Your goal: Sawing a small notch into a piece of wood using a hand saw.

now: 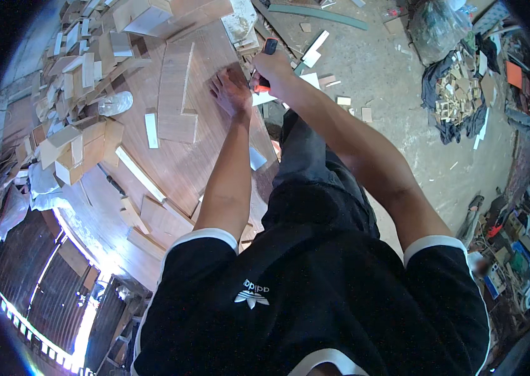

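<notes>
My left hand (231, 92) lies on a large brown wooden board (211, 128), fingers spread, near the board's right edge. Just to its right, my right hand (273, 70) is closed around the handle of a black and orange-red hand tool (270, 46). The working end of that tool cannot be made out. Under the right hand, a white piece (263, 98) shows at the board's edge. Left of my left hand, an L-shaped wooden panel (174, 94) rests on the board, with a narrow white strip (151, 130) beside it.
Many wooden offcuts and box-like pieces (83, 148) crowd the left side. A clear plastic bottle (115, 103) lies among them. On the concrete floor to the right are a sack of wood scraps (456, 97), a clear plastic bag (438, 31) and scattered offcuts.
</notes>
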The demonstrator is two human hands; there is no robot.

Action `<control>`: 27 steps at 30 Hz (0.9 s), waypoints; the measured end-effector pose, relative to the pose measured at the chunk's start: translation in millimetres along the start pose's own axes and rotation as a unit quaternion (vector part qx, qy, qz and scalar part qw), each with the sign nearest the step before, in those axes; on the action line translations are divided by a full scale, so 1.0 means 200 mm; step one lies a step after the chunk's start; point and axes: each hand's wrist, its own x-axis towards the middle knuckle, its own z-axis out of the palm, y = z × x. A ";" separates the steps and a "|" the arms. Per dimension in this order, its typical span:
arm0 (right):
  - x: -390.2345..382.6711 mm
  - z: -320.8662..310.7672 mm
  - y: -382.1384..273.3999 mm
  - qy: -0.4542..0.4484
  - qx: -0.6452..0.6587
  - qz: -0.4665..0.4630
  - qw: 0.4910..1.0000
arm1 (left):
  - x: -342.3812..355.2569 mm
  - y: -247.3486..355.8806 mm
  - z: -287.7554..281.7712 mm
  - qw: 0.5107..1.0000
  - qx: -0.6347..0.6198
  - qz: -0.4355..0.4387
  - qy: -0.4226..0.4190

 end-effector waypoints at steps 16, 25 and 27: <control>0.09 0.17 -0.04 -0.077 -0.431 -0.126 0.890 | -0.02 -0.05 0.08 1.000 0.006 0.023 0.004; 0.03 0.09 -0.05 -0.035 -0.140 -0.008 0.989 | 0.00 -0.03 0.02 0.998 -0.046 0.006 0.029; 0.07 0.09 -0.05 -0.035 -0.174 -0.021 0.984 | 0.03 0.01 0.02 0.999 -0.026 0.004 0.026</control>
